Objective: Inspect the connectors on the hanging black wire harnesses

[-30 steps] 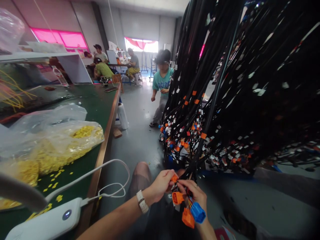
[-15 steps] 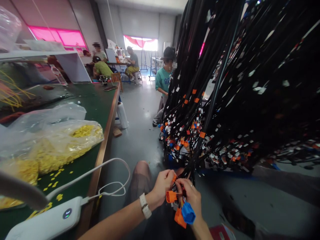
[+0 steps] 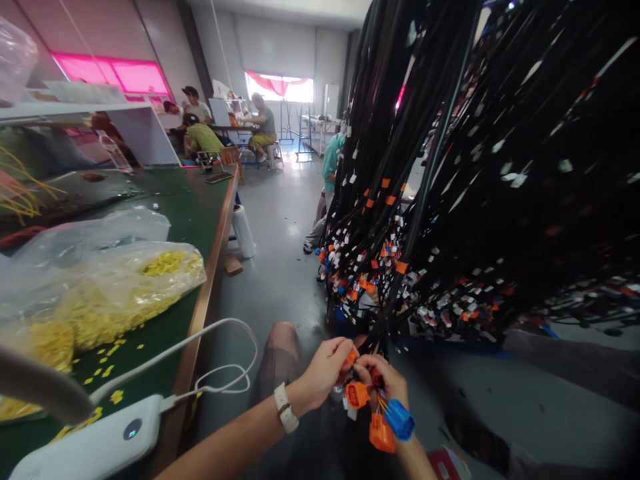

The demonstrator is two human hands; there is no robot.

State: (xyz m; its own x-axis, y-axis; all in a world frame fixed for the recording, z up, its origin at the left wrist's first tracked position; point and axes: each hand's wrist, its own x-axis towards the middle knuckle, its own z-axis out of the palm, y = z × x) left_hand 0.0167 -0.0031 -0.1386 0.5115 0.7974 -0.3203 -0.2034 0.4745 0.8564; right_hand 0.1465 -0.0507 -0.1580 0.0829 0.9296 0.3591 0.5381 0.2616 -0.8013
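In the lower middle, my left hand (image 3: 323,373), with a white watch band on its wrist, pinches an orange connector (image 3: 351,358). Beside it, the fingers of my right hand (image 3: 393,383) are curled around the wires at the end of a black wire harness (image 3: 376,341). From that grip hang a second orange connector (image 3: 357,395), a larger orange connector (image 3: 382,433) and a blue connector (image 3: 400,420). My two hands' fingertips come close together, and the wires between them are partly hidden.
A dense mass of black cables (image 3: 465,167) hangs at the right. On the green table (image 3: 200,220) at left lie plastic bags of small yellow pieces (image 3: 125,293) and a white power bank (image 3: 95,440) with its cable. Several people sit farther back; one in teal (image 3: 332,160) is partly hidden.
The blue and orange connectors have swung to the right beneath my right hand. Both hands keep their grips. The person in teal has shifted behind the hanging cables.
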